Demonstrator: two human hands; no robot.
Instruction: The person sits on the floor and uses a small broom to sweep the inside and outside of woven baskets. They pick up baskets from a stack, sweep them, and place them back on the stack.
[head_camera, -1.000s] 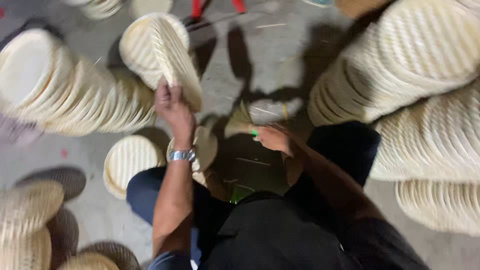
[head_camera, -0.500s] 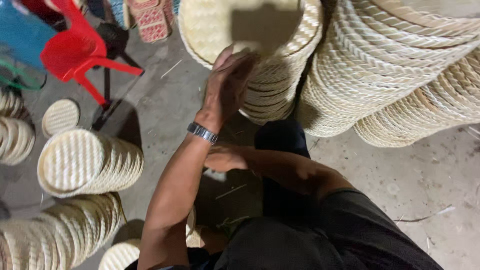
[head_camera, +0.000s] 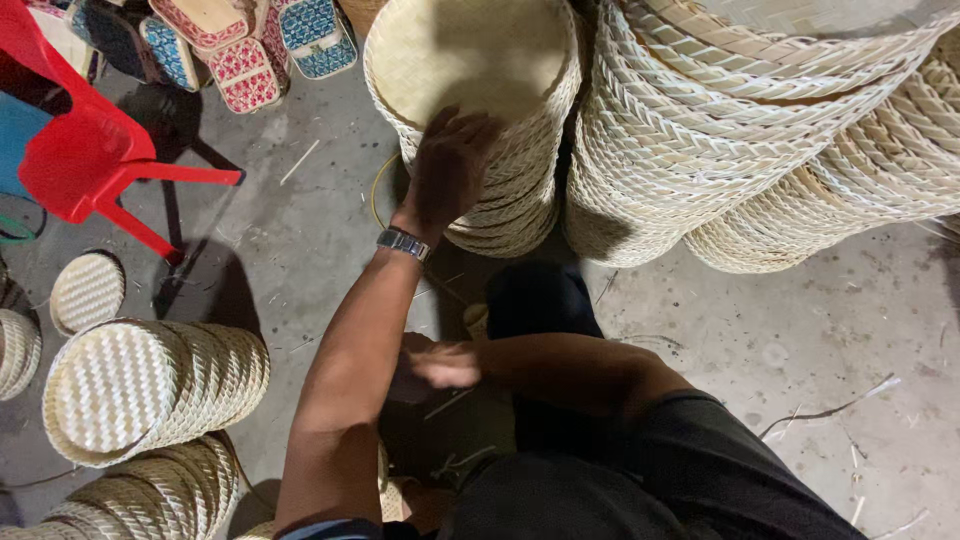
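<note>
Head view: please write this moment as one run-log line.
left hand: on round pale woven bamboo tray stack | right hand: low, blurred | red plastic chair: left

woven tray stacks (head_camera: 470, 110): six | red stool (head_camera: 90, 150): one | hands (head_camera: 450, 165): two

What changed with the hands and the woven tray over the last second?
The left hand carried one woven tray up from the side and now rests on the tray stack ahead; the tray lies flat on top, grip unclear. The right hand stayed low near the lap. The wristwatch stays on the left wrist.
</note>
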